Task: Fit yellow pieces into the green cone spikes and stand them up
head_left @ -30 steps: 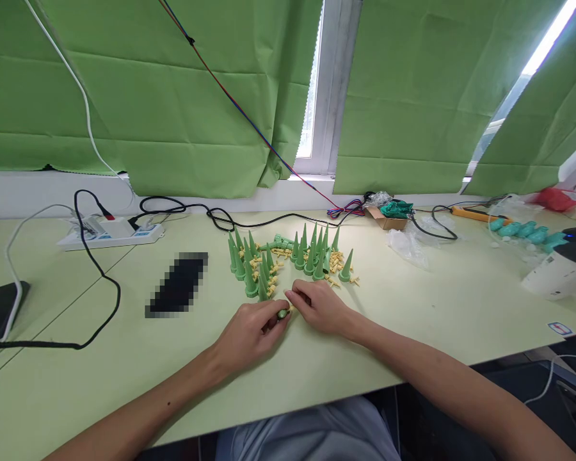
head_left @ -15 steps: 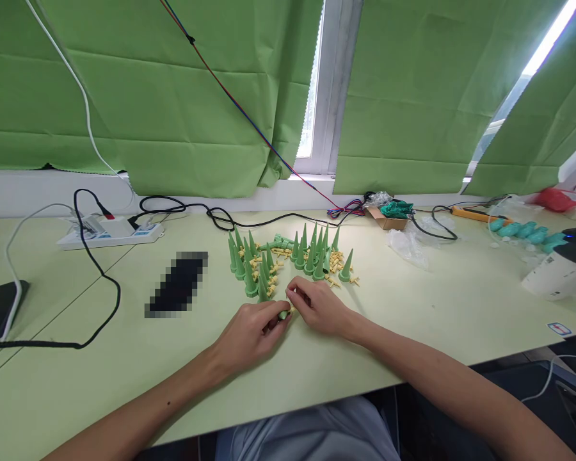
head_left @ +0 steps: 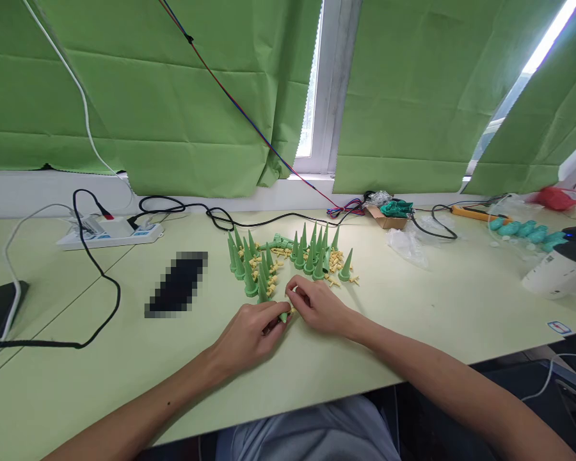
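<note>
My left hand [head_left: 256,330] is closed on a green cone [head_left: 283,317], whose tip points down towards me. A small yellow piece [head_left: 292,310] shows at the cone's end, between my two hands. My right hand [head_left: 320,306] is just right of it with thumb and forefinger pinched together; what they hold, if anything, is too small to make out. Beyond my hands, several upright green cones [head_left: 310,261] stand in two groups, with small yellow pieces [head_left: 336,260] lying among them. Longer green parts [head_left: 282,241] lie behind.
A dark pixelated shape [head_left: 177,285] lies to the left, near a white power strip [head_left: 110,235] with cables. At the back right are a small cardboard box [head_left: 388,219] and clear plastic [head_left: 408,246]. A white cup [head_left: 561,272] stands far right.
The green cone in my left hand has turned slightly, and more of its tip shows below my fingers. Both hands stay in nearly the same place.
</note>
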`<state>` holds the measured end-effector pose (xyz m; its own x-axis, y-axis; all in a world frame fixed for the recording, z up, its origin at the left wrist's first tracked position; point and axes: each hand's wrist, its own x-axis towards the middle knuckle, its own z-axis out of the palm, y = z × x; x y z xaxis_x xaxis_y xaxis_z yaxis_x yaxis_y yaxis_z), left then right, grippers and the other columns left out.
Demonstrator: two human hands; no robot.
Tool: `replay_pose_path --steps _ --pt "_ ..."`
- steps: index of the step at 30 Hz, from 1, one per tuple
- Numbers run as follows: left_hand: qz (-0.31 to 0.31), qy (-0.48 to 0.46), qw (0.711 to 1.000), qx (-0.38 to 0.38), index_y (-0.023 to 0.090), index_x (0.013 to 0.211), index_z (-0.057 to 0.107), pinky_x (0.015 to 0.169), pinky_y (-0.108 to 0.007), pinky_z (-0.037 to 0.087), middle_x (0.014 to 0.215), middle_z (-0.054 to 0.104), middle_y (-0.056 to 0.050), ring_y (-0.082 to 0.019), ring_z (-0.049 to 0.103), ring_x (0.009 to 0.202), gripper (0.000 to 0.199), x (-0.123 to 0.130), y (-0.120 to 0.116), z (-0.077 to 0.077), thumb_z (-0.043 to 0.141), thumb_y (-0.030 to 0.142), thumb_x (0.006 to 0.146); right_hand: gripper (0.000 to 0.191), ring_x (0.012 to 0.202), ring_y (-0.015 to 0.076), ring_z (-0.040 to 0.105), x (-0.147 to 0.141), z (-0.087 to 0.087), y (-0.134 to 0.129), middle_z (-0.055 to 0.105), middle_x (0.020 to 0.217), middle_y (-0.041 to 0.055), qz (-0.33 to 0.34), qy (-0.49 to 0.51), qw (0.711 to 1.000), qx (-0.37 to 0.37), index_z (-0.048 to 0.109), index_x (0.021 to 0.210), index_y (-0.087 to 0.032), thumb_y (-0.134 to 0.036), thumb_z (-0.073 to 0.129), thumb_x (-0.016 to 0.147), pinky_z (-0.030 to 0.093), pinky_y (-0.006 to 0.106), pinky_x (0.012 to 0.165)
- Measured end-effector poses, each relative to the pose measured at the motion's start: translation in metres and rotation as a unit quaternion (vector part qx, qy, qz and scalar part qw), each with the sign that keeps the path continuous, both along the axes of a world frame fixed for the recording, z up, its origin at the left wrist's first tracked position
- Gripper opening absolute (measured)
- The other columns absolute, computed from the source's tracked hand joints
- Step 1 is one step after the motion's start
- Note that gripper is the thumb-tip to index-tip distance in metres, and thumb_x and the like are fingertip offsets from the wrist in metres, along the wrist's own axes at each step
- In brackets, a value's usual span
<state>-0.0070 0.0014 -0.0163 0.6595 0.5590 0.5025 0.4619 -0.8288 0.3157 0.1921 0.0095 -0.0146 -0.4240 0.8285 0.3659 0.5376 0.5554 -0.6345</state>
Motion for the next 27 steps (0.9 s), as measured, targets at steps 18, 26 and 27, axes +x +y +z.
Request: replay_pose_path --steps 18,26,27 --pt "-0.01 0.003 1.0 0.006 0.019 0.098 0.065 0.053 -0.021 0.04 0.075 0.07 -0.002 -0.011 0.056 0.052 0.02 0.0002 -0.0001 -0.0015 0.048 0.011 0.09 0.015 0.045 0.0095 0.031 -0.0005 0.0065 -0.0001 0.038 0.047 -0.0131 0.018 0.056 0.994 -0.088 0.051 0.094 -0.021 -0.011 0.045 0.084 0.03 0.021 0.056" --pt "-0.017 0.006 1.0 0.011 0.019 0.099 0.065 0.052 -0.021 0.039 0.072 0.068 -0.001 -0.011 0.053 0.051 0.019 -0.0003 -0.0013 -0.0007 0.049 0.012 0.091 0.023 0.045 0.0092 0.032 0.0003 0.0054 0.0015 0.035 0.047 -0.0135 0.03 0.061 0.99 -0.124 0.051 0.093 -0.021 -0.006 0.044 0.077 0.028 0.02 0.052" --pt "-0.017 0.008 1.0 0.013 0.019 0.099 0.065 0.052 -0.021 0.039 0.071 0.067 -0.001 -0.011 0.053 0.051 0.019 -0.0002 -0.0013 -0.0006 0.049 0.012 0.091 0.023 0.045 0.0092 0.031 0.0003 0.0057 0.0017 0.034 0.046 -0.0135 0.03 0.063 0.989 -0.129 0.051 0.092 -0.021 -0.006 0.044 0.077 0.028 0.02 0.052"
